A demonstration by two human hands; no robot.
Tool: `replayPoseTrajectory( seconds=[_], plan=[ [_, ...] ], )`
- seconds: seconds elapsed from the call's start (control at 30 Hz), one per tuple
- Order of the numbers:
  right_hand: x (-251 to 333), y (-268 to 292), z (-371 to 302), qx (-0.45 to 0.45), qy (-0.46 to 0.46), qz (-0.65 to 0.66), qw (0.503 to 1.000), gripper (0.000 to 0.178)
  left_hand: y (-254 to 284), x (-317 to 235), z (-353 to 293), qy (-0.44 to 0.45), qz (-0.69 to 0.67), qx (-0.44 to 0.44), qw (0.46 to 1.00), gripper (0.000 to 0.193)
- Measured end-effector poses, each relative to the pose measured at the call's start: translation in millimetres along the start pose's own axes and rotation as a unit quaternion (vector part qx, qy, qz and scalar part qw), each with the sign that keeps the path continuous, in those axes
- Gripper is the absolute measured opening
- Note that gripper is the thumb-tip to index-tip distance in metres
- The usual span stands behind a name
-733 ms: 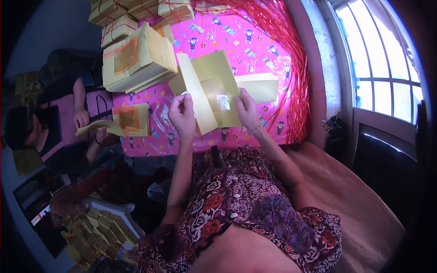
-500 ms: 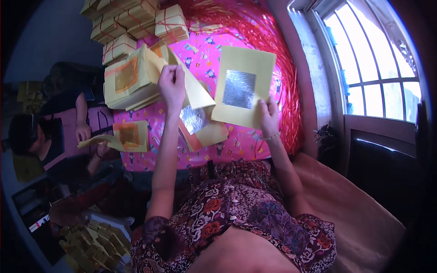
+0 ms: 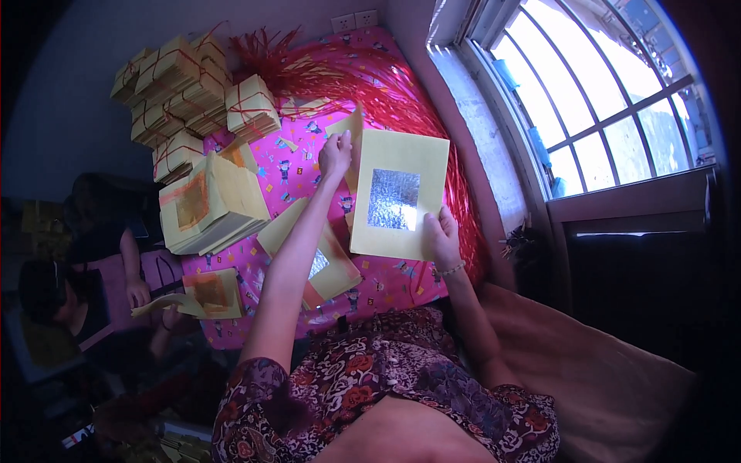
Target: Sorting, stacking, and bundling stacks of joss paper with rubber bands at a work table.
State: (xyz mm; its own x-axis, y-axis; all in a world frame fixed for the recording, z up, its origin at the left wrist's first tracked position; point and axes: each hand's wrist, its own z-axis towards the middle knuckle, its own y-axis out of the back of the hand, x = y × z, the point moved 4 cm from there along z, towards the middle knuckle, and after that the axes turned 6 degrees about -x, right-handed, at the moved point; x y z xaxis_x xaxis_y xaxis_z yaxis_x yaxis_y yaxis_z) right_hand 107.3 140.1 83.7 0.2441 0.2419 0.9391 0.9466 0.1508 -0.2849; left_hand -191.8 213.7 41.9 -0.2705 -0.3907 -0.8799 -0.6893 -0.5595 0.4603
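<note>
Head view: my right hand (image 3: pixel 441 235) pinches the yellow paper sheet with a silver foil square (image 3: pixel 397 197) above the pink patterned surface (image 3: pixel 289 166); my left hand (image 3: pixel 335 154) grips its top corner, fingertips hidden behind.

Right hand (image 3: pixel 441 235) at lower right corner of raised paper sheet (image 3: pixel 397 194); left hand (image 3: pixel 336 154) at the sheet's upper left edge. Below left hand, under the forearm: loose sheets (image 3: pixel 324 262) lying on the mat (image 3: pixel 278 166). Left of left hand: tall paper stack (image 3: pixel 208 204). Beyond and left of it: tied bundles (image 3: pixel 189 89). Right of right hand: window (image 3: pixel 610 100). Far left of both hands: another person (image 3: pixel 85 293), holding a sheet (image 3: pixel 208 292).
</note>
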Motion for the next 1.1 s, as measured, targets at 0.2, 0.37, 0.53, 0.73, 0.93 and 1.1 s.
replayPoseTrajectory(
  seconds=[0.2,0.37,0.53,0.73,0.93,1.1],
  plan=[
    [5.5,-34.9,-7.4,0.048,0.009,-0.005,0.999,0.027,52.1,-45.4,-112.2,0.044,-0.461,0.146,0.874,0.037],
    [-5.3,-85.2,-15.0,0.158,0.066,-0.037,0.985,0.026,126.8,-19.8,-159.1,-0.108,-0.311,0.023,0.944,0.020],
    [-21.2,-128.5,-32.9,0.230,0.120,-0.063,0.964,0.025,173.3,16.8,-203.2,-0.119,-0.335,-0.049,0.933,0.022],
    [-79.6,-131.6,-35.7,0.283,0.041,-0.057,0.956,0.027,162.1,83.3,-226.2,-0.091,-0.304,-0.078,0.945,0.022],
    [-61.8,-131.5,-41.5,0.285,0.020,-0.068,0.956,0.032,156.1,99.1,-232.6,-0.085,-0.235,-0.092,0.964,0.018],
    [-22.1,-131.2,-41.0,0.310,0.245,-0.138,0.908,0.021,165.0,76.9,-234.2,-0.086,-0.165,-0.106,0.977,0.018]
  ],
)
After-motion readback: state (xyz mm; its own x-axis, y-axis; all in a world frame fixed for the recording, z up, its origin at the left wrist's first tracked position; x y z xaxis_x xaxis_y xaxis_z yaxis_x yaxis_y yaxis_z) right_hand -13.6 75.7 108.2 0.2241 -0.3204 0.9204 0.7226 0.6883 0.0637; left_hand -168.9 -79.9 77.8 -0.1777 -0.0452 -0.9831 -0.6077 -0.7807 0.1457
